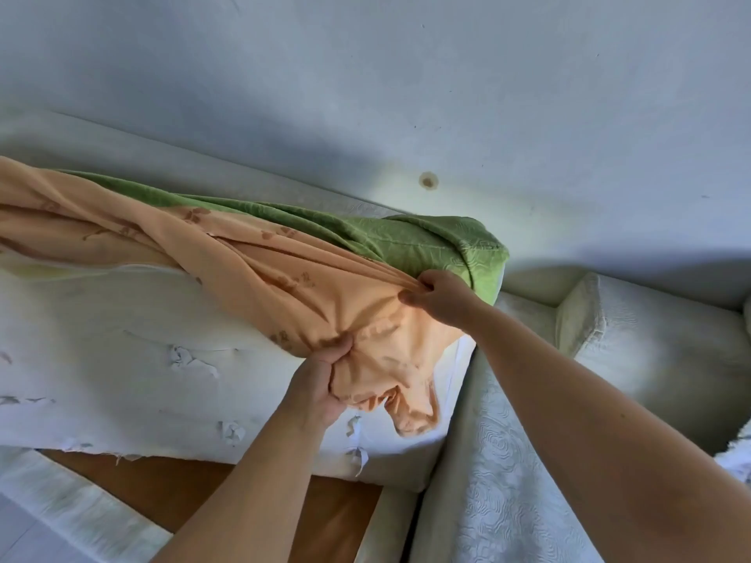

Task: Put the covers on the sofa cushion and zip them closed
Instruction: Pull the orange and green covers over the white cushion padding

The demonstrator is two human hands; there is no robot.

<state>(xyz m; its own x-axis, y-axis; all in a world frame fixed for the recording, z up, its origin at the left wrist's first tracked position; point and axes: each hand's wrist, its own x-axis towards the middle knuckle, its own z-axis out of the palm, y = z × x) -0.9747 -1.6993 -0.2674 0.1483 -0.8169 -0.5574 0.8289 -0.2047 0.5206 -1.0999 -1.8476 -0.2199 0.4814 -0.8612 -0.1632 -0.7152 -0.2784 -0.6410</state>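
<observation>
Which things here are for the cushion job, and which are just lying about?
For the job: cover, orange and green; white cushion; left hand and right hand, both gripping the cover.
Just lying about: white sofa; wooden board; wall.

L hand grips a fistful of the orange cover near its lower end, fingers curled into the cloth. R hand pinches a bunched fold at the cover's right edge. Both forearms bare, reaching fwd toward the cover, R arm nearly straight.
</observation>
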